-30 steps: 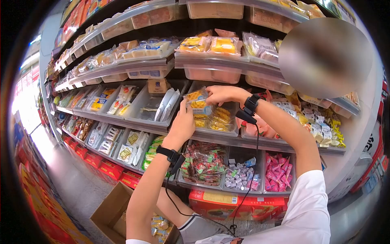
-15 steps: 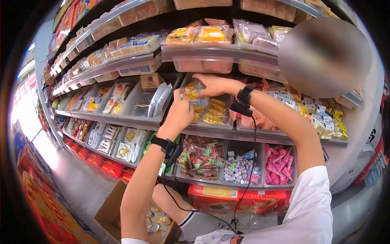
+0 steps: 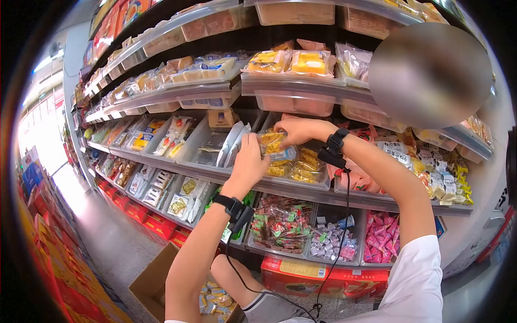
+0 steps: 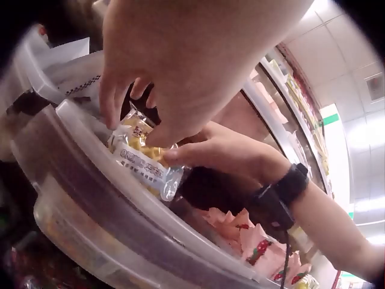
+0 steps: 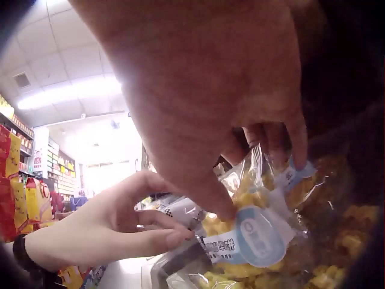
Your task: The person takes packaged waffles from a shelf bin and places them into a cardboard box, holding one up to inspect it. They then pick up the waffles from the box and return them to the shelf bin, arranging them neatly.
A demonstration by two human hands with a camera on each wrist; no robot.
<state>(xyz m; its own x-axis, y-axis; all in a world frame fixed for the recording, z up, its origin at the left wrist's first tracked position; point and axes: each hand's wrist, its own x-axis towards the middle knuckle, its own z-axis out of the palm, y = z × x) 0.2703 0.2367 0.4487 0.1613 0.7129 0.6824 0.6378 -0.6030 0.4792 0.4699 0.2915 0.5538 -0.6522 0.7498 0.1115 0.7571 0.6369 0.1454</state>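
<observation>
A clear bag of yellow snacks (image 3: 273, 144) with a pale blue and white label lies over the front of a grey bin (image 3: 318, 184) on the middle shelf. My right hand (image 3: 304, 129) grips its top from the right, fingers bent over the film, as the right wrist view shows. At the bag's left end is my left hand (image 3: 249, 164), its thumb and fingertips around the edge in the left wrist view. More bags of the same snack (image 3: 308, 164) lie in the bin beneath and to the right.
Left of the bin, another bin (image 3: 202, 156) holds white packets (image 3: 230, 144). Pink strawberry-print packets (image 3: 353, 172) fill the bin on the right. Below are bins of wrapped sweets (image 3: 283, 223). An open cardboard box (image 3: 153, 282) with packets stands on the floor. A shelf edge (image 3: 293, 89) hangs above my hands.
The bag was held up and tilted between both hands, then turned; now it lies lower over the bin with its label facing forward. The head view has shifted slightly.
</observation>
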